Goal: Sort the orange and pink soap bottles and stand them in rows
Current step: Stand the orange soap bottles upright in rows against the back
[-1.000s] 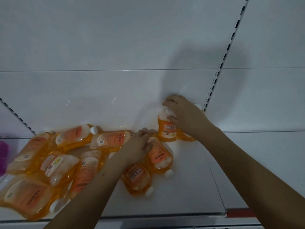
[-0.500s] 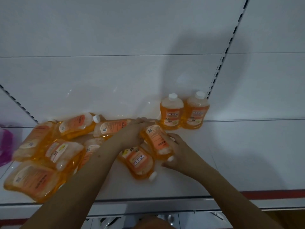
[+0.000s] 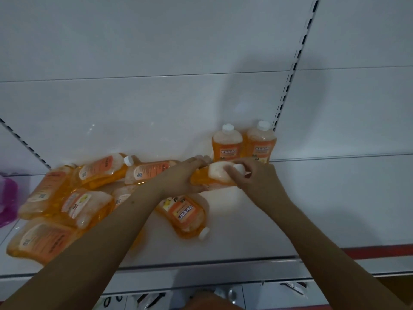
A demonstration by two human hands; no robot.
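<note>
I am gripping one orange bottle (image 3: 214, 179) on its side near the shelf's (image 3: 234, 238) back edge: my left hand (image 3: 178, 180) is curling round its body, my right hand (image 3: 257, 175) pinching its white cap end. Two upright orange bottles (image 3: 243, 145) are standing just behind at the back edge. A pile of lying orange bottles (image 3: 73, 198) is occupying the left end, a pink bottle (image 3: 7, 200) showing at the left edge.

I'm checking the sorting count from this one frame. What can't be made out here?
- Held bottle, head view: label covered by left hand and right hand.
- Pink item: cut off by the left edge, blurred.
- Orange pile: bottles overlap under the left forearm; exact count unclear.
</note>
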